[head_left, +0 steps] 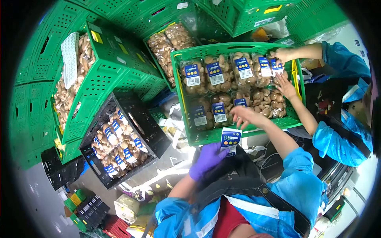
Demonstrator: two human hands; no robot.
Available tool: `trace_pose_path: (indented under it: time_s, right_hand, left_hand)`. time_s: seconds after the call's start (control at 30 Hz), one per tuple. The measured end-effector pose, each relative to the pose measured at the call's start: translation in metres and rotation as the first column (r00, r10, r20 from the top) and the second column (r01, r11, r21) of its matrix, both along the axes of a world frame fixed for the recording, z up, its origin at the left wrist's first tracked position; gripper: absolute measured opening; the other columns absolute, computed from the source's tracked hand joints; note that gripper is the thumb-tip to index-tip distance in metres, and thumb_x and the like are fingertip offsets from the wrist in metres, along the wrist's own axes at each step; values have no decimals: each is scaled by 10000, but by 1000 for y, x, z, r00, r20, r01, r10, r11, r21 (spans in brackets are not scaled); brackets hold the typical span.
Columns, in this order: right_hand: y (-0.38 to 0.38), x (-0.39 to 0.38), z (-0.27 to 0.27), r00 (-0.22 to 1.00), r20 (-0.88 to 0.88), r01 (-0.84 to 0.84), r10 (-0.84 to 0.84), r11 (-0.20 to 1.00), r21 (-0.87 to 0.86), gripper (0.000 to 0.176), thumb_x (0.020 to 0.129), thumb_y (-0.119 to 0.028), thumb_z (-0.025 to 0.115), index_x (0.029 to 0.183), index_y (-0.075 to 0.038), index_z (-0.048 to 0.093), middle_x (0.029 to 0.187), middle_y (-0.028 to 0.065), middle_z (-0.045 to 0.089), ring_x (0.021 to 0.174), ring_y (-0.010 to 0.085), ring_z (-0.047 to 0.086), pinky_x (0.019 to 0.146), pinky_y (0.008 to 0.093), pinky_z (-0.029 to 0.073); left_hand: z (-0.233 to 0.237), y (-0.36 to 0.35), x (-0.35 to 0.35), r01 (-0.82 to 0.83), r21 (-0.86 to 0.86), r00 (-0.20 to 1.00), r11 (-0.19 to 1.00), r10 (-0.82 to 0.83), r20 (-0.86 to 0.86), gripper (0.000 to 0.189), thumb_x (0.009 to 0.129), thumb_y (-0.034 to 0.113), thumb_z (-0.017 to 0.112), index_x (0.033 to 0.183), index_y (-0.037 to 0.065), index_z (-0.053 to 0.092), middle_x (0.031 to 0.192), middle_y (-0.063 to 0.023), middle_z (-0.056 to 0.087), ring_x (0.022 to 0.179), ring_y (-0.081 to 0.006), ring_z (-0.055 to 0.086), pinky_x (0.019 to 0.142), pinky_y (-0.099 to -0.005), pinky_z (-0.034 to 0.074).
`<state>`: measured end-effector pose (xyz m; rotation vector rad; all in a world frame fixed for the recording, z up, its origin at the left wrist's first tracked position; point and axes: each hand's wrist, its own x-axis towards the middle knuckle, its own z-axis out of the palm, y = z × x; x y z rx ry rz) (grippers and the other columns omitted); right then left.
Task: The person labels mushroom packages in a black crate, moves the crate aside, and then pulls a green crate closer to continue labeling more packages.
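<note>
Holds a blue-and-white rectangular printed label (231,139) with its heading end far, long axis near-to-far. Stands at a green perforated plastic crate (179,95) of brown mushroom packs (262,99), with a black plastic crate (152,133) left. Pinches the label at the far-right edge of the purple-gloved left hand (209,159), with fingers parted on the bare right hand (250,116) just beyond.

We are in a produce packing area, as the stacked green crates (115,69), mushroom packs (261,100) and their printed labels (244,68) show.
</note>
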<state>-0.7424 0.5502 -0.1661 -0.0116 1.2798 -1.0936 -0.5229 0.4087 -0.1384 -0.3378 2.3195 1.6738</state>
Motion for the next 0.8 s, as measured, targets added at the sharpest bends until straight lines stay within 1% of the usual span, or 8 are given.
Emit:
trace_pose_path:
  time_s: [0.07, 0.17, 0.2, 0.27, 0.3, 0.37, 0.5, 0.8]
  right_hand:
    - [7, 33, 28, 815, -524, -333, 247, 940, -76, 246, 788, -148, 659, 949, -12, 530, 771, 44, 561, 678, 104, 579, 542, 248, 472]
    - [16, 49, 49, 818, -569, -173, 88, 980, -97, 182, 778, -184, 651, 783, -21, 570, 596, 56, 585, 528, 118, 555, 499, 280, 444]
    - [20, 48, 56, 631, -755, -358, 177, 930, -81, 195, 773, -219, 656, 790, -33, 599, 646, 84, 615, 514, 180, 577, 529, 313, 449]
    - [24, 42, 69, 586, -764, -428, 271, 904, -8, 196, 775, -248, 651, 797, -53, 640, 660, 95, 619, 577, 225, 597, 565, 314, 461]
    - [28, 42, 66, 487, -859, -362, 159, 932, -33, 201, 764, -230, 667, 789, -33, 633, 678, 102, 628, 581, 237, 598, 567, 308, 464]
    - [36, 37, 55, 207, -977, -243, -49, 965, -100, 185, 727, -171, 714, 795, -16, 640, 749, 92, 654, 617, 177, 608, 593, 263, 467]
    - [54, 32, 45, 720, -692, -100, 60, 995, -18, 98, 714, -38, 711, 780, -17, 642, 809, 36, 652, 780, 42, 557, 671, 208, 453]
    - [40, 63, 53, 602, -798, -147, 35, 987, -68, 244, 732, -195, 704, 882, -21, 625, 723, 50, 630, 622, 108, 593, 571, 252, 469]
  left_hand:
    - [4, 2, -8, 51, 13, 995, 999, -52, 81, 351, 793, 228, 629, 1086, 39, 584, 975, -174, 620, 900, -333, 595, 768, -385, 463]
    - [13, 13, -27, -193, -422, 940, 886, 43, -338, 572, 745, 210, 690, 1220, -8, 457, 1152, -203, 531, 1068, -343, 513, 895, -389, 413]
    - [19, 19, -39, -191, -421, 940, 887, 41, -339, 572, 745, 210, 690, 1220, -8, 457, 1152, -203, 531, 1068, -343, 513, 895, -389, 413]
    - [26, 30, -53, -297, -44, 902, 954, 265, -341, 518, 763, 127, 665, 1226, 3, 466, 1086, -159, 586, 995, -254, 568, 874, -359, 438]
    - [18, 36, -51, -293, 309, 943, 905, 327, -61, 411, 779, 85, 659, 1157, -6, 525, 1006, -129, 627, 879, -155, 604, 755, -285, 481]
    - [2, 45, -55, -351, 356, 932, 866, 360, 43, 360, 778, 89, 667, 1107, -9, 557, 944, -100, 644, 813, -117, 600, 705, -259, 482]
    - [-6, 54, -67, -438, 500, 897, 747, 324, 301, 237, 768, 115, 696, 973, 10, 637, 800, -27, 660, 690, -57, 582, 629, -229, 472]
    - [6, 33, -27, -399, 565, 913, 722, 253, 321, 225, 808, 84, 636, 1017, 8, 608, 898, -25, 632, 789, -85, 573, 698, -229, 461]
